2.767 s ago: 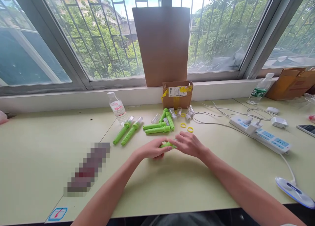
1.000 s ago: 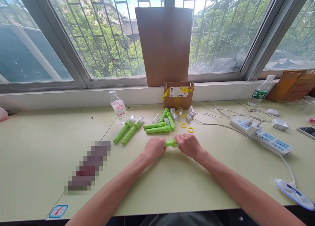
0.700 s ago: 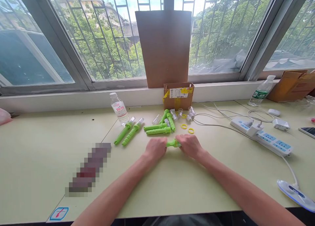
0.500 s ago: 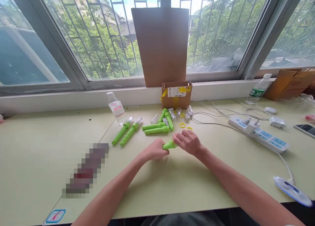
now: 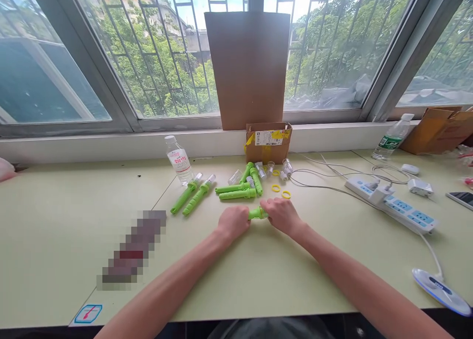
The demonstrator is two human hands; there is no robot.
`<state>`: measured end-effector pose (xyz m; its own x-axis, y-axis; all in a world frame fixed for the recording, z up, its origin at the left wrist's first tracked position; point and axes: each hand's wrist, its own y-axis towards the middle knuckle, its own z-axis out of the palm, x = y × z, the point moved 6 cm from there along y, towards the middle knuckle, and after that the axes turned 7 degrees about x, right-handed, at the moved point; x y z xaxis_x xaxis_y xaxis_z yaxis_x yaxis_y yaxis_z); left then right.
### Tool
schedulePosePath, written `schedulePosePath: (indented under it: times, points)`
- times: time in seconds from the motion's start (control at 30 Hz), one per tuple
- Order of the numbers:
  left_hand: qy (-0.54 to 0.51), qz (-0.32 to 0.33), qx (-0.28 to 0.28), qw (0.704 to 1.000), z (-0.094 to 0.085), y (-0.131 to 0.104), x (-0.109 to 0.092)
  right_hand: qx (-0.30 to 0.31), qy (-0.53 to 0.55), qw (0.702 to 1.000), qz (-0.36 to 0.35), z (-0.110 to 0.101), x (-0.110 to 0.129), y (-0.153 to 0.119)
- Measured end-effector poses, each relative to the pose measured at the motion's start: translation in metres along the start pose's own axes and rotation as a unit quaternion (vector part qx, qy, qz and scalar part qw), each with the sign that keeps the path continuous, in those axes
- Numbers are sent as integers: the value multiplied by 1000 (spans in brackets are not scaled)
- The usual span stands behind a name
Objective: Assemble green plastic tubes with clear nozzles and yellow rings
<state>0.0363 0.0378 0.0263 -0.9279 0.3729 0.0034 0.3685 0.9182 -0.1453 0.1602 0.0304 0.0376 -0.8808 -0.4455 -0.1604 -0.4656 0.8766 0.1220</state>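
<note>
Over the middle of the table, my left hand (image 5: 235,221) is closed round one end of a green plastic tube (image 5: 255,214). My right hand (image 5: 282,215) grips the tube's other end, with its fingers hiding the tip. Just beyond my hands lie several loose green tubes (image 5: 237,194) with threaded ends, some clear ribbed caps (image 5: 271,167) and yellow rings (image 5: 286,194). To the left, two green tubes (image 5: 198,196) with clear caps fitted lie side by side.
Behind the parts stands a small cardboard box (image 5: 268,144), with a tall cardboard sheet (image 5: 251,73) against the window. A water bottle (image 5: 180,161) is at left. A power strip (image 5: 395,203) with cables lies at right, near a white oval device (image 5: 440,290).
My left hand has turned slightly, with the back of it now more upward round the tube. Both hands still hold the tube. The whole view has shifted a little.
</note>
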Motion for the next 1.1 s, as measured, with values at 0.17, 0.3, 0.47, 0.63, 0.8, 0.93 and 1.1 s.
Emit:
schedulePosePath:
  times: [0.17, 0.3, 0.47, 0.63, 0.8, 0.93, 1.1]
  points:
    - [10, 7, -19, 1000, 0, 3, -2, 39, 23, 999, 16, 3, -5, 2]
    - [11, 13, -30, 999, -1, 3, -4, 45, 27, 998, 19, 8, -8, 1]
    - [8, 14, -50, 999, -7, 1, -3, -94, -10, 996, -1, 4, -9, -2]
    - [-202, 86, 52, 974, -1, -11, -3, -248, -54, 963, -89, -16, -2, -15]
    - [-168, 38, 38, 984, 1, -11, 1, -223, -66, 969, -80, -15, 0, -14]
    - [-86, 8, 13, 996, 1, -6, -3, -158, -69, 984, -44, -6, -2, -8]
    - [-52, -2, 11, 999, 0, -4, -3, -90, -56, 994, -25, -4, -3, -5]
